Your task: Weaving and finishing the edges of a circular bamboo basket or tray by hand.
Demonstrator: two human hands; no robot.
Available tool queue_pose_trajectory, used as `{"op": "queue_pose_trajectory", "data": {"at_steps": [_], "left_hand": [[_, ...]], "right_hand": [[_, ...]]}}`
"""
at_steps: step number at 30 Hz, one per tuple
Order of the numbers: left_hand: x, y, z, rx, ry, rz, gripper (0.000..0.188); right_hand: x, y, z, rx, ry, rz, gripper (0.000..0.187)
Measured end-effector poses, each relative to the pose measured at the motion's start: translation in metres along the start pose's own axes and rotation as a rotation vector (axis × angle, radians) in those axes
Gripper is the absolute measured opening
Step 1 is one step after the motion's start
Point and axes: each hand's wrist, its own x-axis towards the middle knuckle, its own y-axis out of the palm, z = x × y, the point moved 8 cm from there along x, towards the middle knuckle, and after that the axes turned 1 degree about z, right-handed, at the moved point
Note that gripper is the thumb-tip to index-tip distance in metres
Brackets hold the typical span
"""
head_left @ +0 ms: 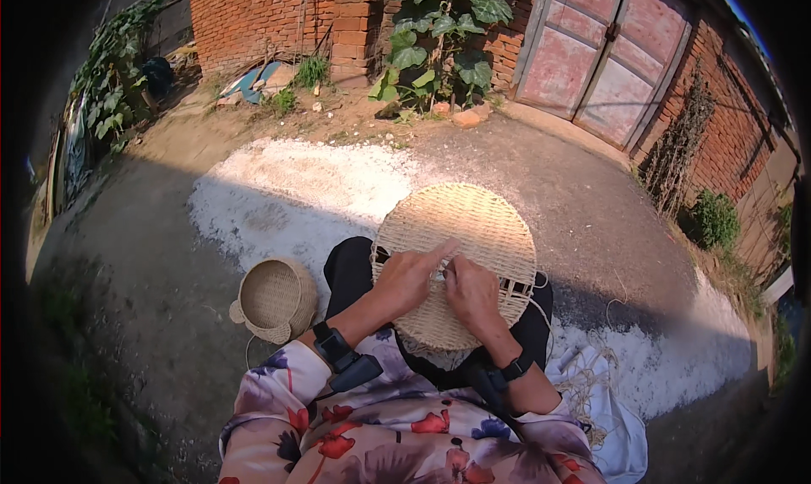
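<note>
A round woven piece [460, 218] of pale straw-coloured cord lies across my lap. A band of bare strands with dark gaps [512, 288] crosses it near the middle. My left hand [407, 280] is closed on the woven piece at this band, its fingers pointing to the upper right. Close against it, my right hand [475, 291] has its fingers bent and pinched at the same band. Whatever the right fingertips hold is hidden. Loose pale cord [551, 325] loops out past the piece's right edge.
Left of my knee stands a small woven basket [274, 301] with two rounded tabs. At my right, a tangle of cord [585, 393] lies on a white sack [621, 437]. White material [296, 180] is spread over the ground ahead. Beyond are a leafy plant, brick walls and a metal double door [601, 53].
</note>
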Motion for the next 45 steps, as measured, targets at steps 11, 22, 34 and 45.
{"op": "queue_pose_trajectory", "data": {"at_steps": [11, 22, 34, 45], "left_hand": [[-0.005, -0.023, -0.004, 0.072, 0.083, -0.194, 0.053], [-0.041, -0.068, 0.019, 0.254, -0.021, -0.436, 0.011], [-0.030, -0.045, 0.000, 0.400, 0.180, -0.274, 0.014], [-0.055, -0.109, 0.054, -0.308, -0.304, -0.467, 0.012]], "right_hand": [[-0.017, -0.032, -0.008, 0.249, 0.030, -0.090, 0.022], [-0.080, -0.094, -0.090, 0.338, 0.248, -0.254, 0.010], [-0.080, -0.074, -0.086, 0.446, 0.243, -0.190, 0.007], [-0.009, -0.068, 0.011, 0.413, -0.035, -0.142, 0.013]]}}
